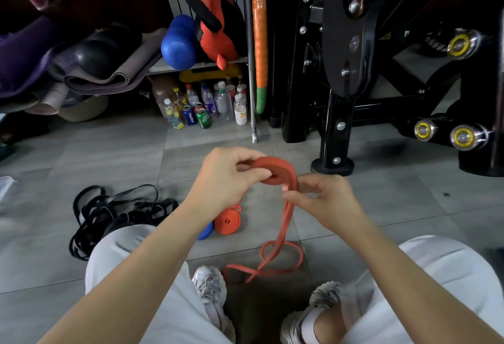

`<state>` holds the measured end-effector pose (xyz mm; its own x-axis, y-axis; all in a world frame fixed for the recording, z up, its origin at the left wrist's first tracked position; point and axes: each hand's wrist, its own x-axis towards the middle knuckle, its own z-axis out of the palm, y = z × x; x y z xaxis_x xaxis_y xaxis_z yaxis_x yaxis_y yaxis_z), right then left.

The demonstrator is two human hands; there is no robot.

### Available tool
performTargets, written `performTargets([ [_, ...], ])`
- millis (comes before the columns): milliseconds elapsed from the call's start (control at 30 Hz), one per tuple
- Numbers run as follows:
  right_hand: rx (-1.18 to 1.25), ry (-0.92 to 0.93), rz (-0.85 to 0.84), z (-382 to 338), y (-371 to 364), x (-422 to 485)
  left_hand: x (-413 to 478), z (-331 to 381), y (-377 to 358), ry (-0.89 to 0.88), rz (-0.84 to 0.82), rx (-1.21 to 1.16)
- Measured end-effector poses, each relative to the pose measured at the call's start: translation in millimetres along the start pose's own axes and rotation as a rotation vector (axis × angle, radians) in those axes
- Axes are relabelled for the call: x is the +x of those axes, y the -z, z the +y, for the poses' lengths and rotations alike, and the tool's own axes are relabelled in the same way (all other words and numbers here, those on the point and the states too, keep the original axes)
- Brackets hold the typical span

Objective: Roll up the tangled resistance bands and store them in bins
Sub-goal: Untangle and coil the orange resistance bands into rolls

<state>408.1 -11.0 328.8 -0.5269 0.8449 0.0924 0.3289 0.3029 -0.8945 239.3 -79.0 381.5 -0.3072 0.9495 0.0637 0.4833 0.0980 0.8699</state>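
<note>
Orange-red resistance band (283,169), partly wound: the left hand (223,180) pinches a small flat coil of it, while the right hand (327,201), just beside, pinches the strand leaving the coil. Below the grip the rest trails to the floor (381,207) in loose loops — most looks unrolled. Down-left of the grip lie a finished orange roll (228,221) and a blue roll (206,231); farther left a black tangle (114,212) sits untouched. No bin shows, so storing seems yet to come.

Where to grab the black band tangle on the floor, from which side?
Likely pinch the outer loop at the far-left edge of the black band tangle, from above: it arcs clear of the heap, while the near side runs behind the left knee.
</note>
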Motion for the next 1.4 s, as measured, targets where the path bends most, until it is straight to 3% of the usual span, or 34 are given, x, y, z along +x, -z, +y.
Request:
performTargets([
  [167, 0.402, 0.024, 0.018, -15.6, -6.2, -1.0, -3.0, -1.9, -7.6, 0.119, 0.037, -0.403],
  [300, 0.421, 0.033, 0.089, -21.1, -11.0, 3.9, -8.4, -3.7, -18.2, 0.26, 0.044, -0.805],
  [367, 0.331, 0.045, 0.054, -19.6, -7.0, 5.8, -6.9, -9.0, -15.2, 0.215, 0.042, -0.649],
  [500, -0.031, 0.069, -0.04, -17.0, 3.9, 11.3, -2.4, -4.2, -2.3, -0.111, -0.002, 0.138],
  [633, -0.319, 0.169, -0.119, -25.4, 7.0, 14.3, 4.1, 11.4, 1.7, -0.221, -0.142, 0.488],
  [767, -0.321, 0.197, -0.086, -26.4, 9.6, 16.9, 8.4, 11.0, 4.5, -0.169, -0.08, 0.354],
  [900, 0.085, 0.052, -0.024, -21.2, 8.3, 15.7, 4.1, 4.8, 0.9, -0.053, -0.006, -0.056],
  [1033, 0.176, 0.067, -0.005, -15.3, 3.8, 11.9, -2.0, -3.8, -8.4, 0.094, 0.064, -0.392],
  [1133, 0.243, 0.055, -0.006, -14.9, 2.7, 11.1, -4.3, -7.7, -13.5, 0.172, 0.022, -0.745],
  [1233, 0.279, 0.079, -0.011, -14.4, 1.5, 10.1, -4.9, -15.5, -19.9, 0.257, -0.03, -0.933],
  [1300, 0.237, 0.088, -0.013, -13.3, 1.7, 8.6, -3.9, -23.1, -20.3, 0.282, -0.051, -0.907],
  [1333, 0.18, 0.085, -0.011, -12.2, 2.1, 8.3, -3.1, -26.3, -18.3, 0.245, -0.044, -0.765],
  [1400, -0.001, 0.075, -0.031, -9.3, 3.3, 9.9, 0.3, -29.2, -9.0, 0.059, -0.025, -0.221],
])
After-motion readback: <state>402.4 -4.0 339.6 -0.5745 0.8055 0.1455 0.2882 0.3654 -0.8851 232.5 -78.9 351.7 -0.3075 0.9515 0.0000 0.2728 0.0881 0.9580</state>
